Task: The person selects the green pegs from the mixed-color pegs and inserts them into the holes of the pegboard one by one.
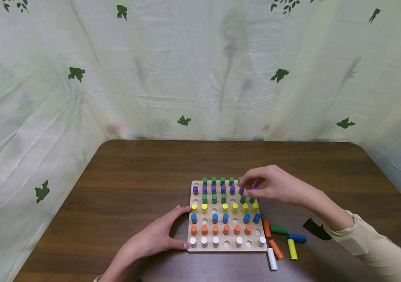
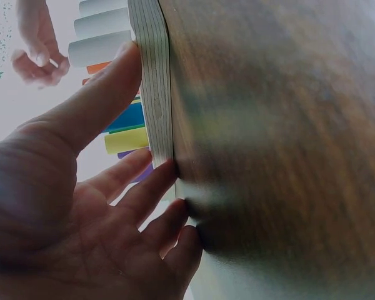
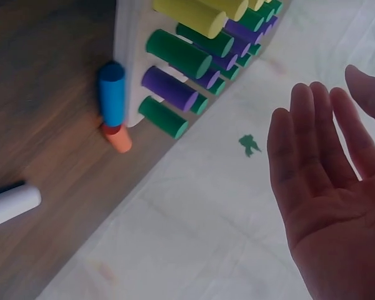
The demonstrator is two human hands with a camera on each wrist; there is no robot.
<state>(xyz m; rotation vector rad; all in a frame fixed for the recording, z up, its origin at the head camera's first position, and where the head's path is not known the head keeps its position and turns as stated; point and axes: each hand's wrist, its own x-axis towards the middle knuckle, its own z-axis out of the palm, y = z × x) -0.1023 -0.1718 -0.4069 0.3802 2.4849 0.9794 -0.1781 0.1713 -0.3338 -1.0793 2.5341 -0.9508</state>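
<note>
A square wooden pegboard (image 1: pixel 220 213) lies on the table, with rows of white, orange, blue, yellow, green and purple pegs standing in it. Several holes have no peg. My left hand (image 1: pixel 158 235) rests against the board's left side, thumb at the near corner and fingertips along the edge, as the left wrist view also shows. Over the far right part of the board hovers my right hand (image 1: pixel 274 184), its fingers loosely bent. In the right wrist view this hand (image 3: pixel 337 206) has nothing between fingers and thumb, and green pegs (image 3: pixel 162 117) stand apart from it.
Right of the board lie loose pegs: two orange, a green peg (image 1: pixel 279 230), a blue peg (image 1: pixel 297 238), a yellow peg (image 1: pixel 292 250) and a white peg (image 1: pixel 272 259). The right wrist view shows another white peg (image 3: pixel 12 206) on the table. A leaf-patterned cloth (image 1: pixel 200 78) hangs behind.
</note>
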